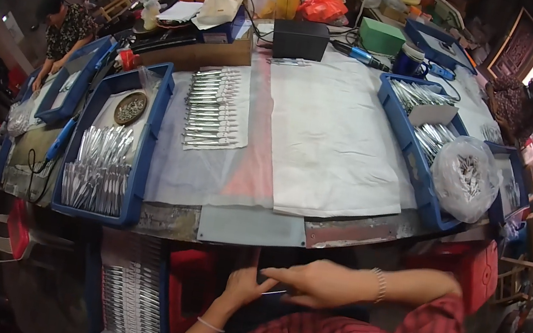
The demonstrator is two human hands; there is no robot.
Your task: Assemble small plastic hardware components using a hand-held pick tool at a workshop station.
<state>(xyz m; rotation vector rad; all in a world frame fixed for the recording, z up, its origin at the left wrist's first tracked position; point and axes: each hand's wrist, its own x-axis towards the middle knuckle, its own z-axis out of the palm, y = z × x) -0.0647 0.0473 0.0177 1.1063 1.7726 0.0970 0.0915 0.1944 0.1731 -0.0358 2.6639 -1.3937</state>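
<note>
Silver rod (274,292) between left hand (243,287) and right hand (315,280), just below the table's (167,220) near edge. Left: fingers bunched close by one end of the rod; can't tell if pinching. Right: index stretched toward the left hand, other fingers curled under near the rod; blurred, can't confirm a grip.

Looks partway through, judging by layout. Probably done: sticks (209,113) in a neat column on a paper sheet (242,134), left of the table's middle, plus close-packed rows (131,291) in the lower tray (164,306), below the near edge. Probably left: loose sticks (432,140) in the blue tray (399,148) toward the table's right edge, small metal parts (469,170) in a plastic bag (445,195) at that tray's near end. Unclear whether stock or finished: bundled pieces (100,169) in the other blue tray (160,102), near left corner.
</note>
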